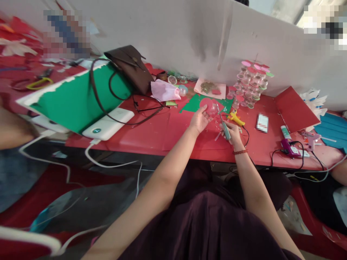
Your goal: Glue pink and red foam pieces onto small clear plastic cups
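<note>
Red tbl, pink disc in L hand

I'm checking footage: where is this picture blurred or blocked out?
Head view: another person's arm at left is blurred, the left hand clearer; head view: pixel blocks cover upper-left and upper-right patches and a white item on the table.

Brown bag sits beside green board; its strap crosses white power bank, cable connected. Eyeglasses lie nearby.
</note>
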The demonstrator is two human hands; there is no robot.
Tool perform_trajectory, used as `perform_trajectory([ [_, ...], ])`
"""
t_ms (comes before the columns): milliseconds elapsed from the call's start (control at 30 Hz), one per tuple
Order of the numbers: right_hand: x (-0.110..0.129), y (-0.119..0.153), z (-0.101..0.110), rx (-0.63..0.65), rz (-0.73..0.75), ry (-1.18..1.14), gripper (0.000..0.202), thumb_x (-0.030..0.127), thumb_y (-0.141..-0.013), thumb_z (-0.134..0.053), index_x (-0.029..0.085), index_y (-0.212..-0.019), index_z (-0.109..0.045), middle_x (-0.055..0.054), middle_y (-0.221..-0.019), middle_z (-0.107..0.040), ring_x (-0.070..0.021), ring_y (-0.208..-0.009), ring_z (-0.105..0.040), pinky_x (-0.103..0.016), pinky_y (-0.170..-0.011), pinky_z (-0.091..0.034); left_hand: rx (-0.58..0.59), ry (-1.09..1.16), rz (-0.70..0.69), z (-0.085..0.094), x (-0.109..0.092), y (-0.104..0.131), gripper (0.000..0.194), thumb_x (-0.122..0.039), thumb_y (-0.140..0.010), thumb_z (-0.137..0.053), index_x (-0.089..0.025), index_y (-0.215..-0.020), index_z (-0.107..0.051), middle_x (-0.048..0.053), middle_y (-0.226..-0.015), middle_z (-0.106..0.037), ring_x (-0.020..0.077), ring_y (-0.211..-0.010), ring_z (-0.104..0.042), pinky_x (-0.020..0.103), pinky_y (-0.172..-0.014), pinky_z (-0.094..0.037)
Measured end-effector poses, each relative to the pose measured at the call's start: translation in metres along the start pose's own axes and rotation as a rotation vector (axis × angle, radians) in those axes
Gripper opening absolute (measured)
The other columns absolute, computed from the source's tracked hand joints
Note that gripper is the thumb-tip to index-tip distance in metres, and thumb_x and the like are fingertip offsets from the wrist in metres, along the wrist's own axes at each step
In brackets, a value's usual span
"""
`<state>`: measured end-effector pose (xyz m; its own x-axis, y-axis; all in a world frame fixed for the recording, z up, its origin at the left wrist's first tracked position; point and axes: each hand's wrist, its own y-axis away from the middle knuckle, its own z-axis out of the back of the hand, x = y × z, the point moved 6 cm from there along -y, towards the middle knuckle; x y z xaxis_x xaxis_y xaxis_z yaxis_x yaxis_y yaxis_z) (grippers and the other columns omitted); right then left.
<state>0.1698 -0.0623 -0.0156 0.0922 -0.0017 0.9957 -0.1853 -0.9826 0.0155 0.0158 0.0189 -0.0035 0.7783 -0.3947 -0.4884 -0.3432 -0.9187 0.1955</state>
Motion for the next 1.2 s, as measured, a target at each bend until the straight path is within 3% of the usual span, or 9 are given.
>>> perform_trajectory([
  [167,-0.001,0.0,0.001,0.007,-0.02,0.022,0.074,0.058,-0.054,-0.096,0.014,-0.112,-0.08,0.004,-0.058,-0.066,-0.0094,-0.043,-0.054,-0.022,-0.038,-0.041,0.006,0.017,-0.01,0.001,-0.001,0.0,0.008,-0.023,-0.09,-0.073,-0.018,-0.095,-0.069,0.003,-0.082,-0.078,0.0176,-0.077,-0.075,0.031,-0.078,-0.059],
  [467,0.001,0.001,-0.002,0.066,0.008,0.061,0.061,0.059,-0.06,-0.093,0.017,-0.102,-0.077,0.005,-0.057,-0.066,-0.0087,-0.042,-0.054,-0.021,-0.037,-0.038,-0.025,0.013,-0.025,0.011,-0.006,-0.005,0.007,-0.02,-0.087,-0.075,-0.019,-0.088,-0.068,0.001,-0.082,-0.075,0.0151,-0.077,-0.073,0.03,-0.086,-0.059],
  [667,0.003,0.005,0.004,0.018,-0.007,-0.006,0.059,0.06,-0.06,-0.092,0.021,-0.099,-0.074,0.007,-0.058,-0.065,-0.0073,-0.041,-0.05,-0.021,-0.038,-0.035,0.033,-0.002,-0.016,0.015,-0.004,-0.006,0.008,-0.017,-0.084,-0.077,-0.018,-0.087,-0.069,0.003,-0.086,-0.077,0.0168,-0.082,-0.074,0.035,-0.094,-0.058],
  [867,0.001,0.003,0.006,0.036,-0.02,-0.051,0.056,0.062,-0.06,-0.091,0.023,-0.092,-0.066,0.008,-0.059,-0.062,-0.0071,-0.042,-0.051,-0.021,-0.038,-0.032,0.071,-0.084,-0.011,0.012,0.003,-0.003,0.014,-0.015,-0.08,-0.08,-0.018,-0.089,-0.07,0.001,-0.083,-0.079,0.0144,-0.076,-0.074,0.03,-0.087,-0.058],
  [1200,0.004,0.006,0.003,0.044,-0.024,-0.016,0.06,0.062,-0.059,-0.088,0.023,-0.099,-0.066,0.008,-0.059,-0.062,-0.0084,-0.043,-0.05,-0.023,-0.041,-0.032,0.063,-0.089,-0.001,0.013,0.001,-0.003,0.015,-0.021,-0.08,-0.083,-0.018,-0.086,-0.07,0.0,-0.077,-0.077,0.0137,-0.069,-0.072,0.029,-0.081,-0.057],
])
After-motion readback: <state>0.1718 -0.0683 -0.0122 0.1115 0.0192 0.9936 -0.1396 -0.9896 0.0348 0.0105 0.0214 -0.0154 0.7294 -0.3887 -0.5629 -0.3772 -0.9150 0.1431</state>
